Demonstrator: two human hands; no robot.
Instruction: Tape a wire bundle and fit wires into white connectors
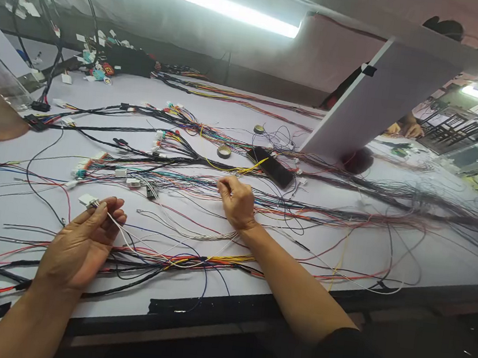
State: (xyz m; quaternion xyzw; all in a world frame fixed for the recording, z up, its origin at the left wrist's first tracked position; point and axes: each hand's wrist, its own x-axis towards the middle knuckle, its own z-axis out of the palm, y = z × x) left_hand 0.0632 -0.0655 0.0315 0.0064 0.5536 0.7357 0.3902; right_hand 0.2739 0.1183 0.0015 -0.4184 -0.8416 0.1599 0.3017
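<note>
- Wiring of many colours is spread flat across the white table (343, 250), apparently so that each run can be followed by eye.
- The white connector (87, 200) is pinched between the thumb and fingertips of the left hand (78, 246) and held just above the table's near left part. It is gripped by its body, which leaves the pale wires (127, 234) free to trail away to the right.
- The right hand (237, 202) is placed farther out, near the middle of the table, knuckles up and fingers curled together. Thin strands (223, 180) appear to be pinched at its fingertips, though the contact is partly hidden by the hand itself.
- The two hands are kept well apart. Whether one and the same wire is held by both cannot be told among the crossings.
- A taped bundle (194, 259) of red, yellow and black leads is laid along the front edge, under the right forearm and clear of the loose strands being handled.
- A black connector block (272, 167) and a tape roll (224, 151) are set just beyond the right hand, probably for easy reach.
- A white panel (374, 103) is propped at a tilt on the far right, and another person's hand (410, 129) is seen behind it.
</note>
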